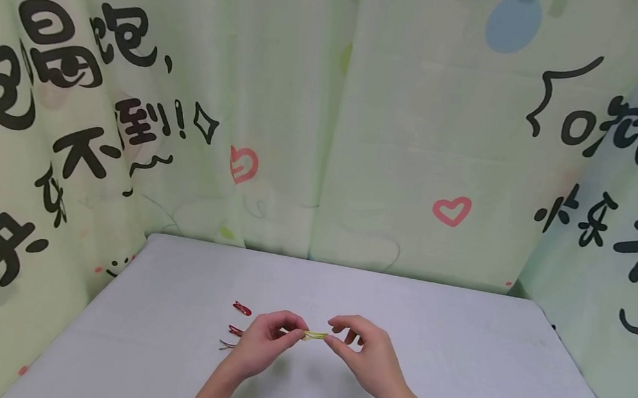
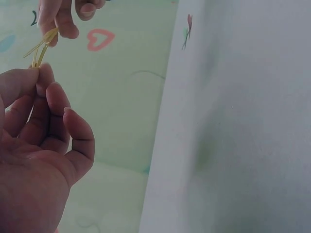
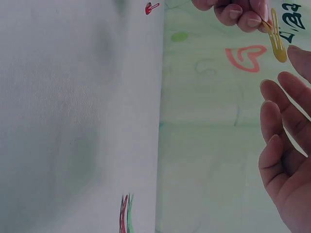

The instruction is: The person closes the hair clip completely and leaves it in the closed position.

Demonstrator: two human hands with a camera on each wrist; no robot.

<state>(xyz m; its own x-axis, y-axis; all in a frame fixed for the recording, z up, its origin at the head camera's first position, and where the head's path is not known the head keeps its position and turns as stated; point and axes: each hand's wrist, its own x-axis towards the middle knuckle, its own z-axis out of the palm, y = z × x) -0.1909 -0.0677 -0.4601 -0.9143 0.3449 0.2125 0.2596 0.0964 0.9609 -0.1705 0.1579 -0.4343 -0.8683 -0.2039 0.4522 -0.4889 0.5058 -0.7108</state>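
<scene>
A yellow snap hair clip (image 1: 315, 335) is held above the table between both hands. My left hand (image 1: 269, 341) pinches one end of it between thumb and forefinger, as the left wrist view also shows. In that view the parts of the yellow clip (image 2: 43, 46) stand apart from each other. My right hand (image 1: 369, 360) is close to the other end, its fingers loosely bent and spread. The right wrist view shows the right thumb (image 3: 300, 60) beside the wide end of the clip (image 3: 278, 46), with a small gap between them.
On the white table (image 1: 454, 356), left of my left hand, lies a red hair clip (image 1: 242, 308). Nearer are another red clip (image 1: 235, 331) and thin dark clips (image 1: 227, 346), partly behind the hand. A printed curtain (image 1: 384, 134) closes off the back and sides.
</scene>
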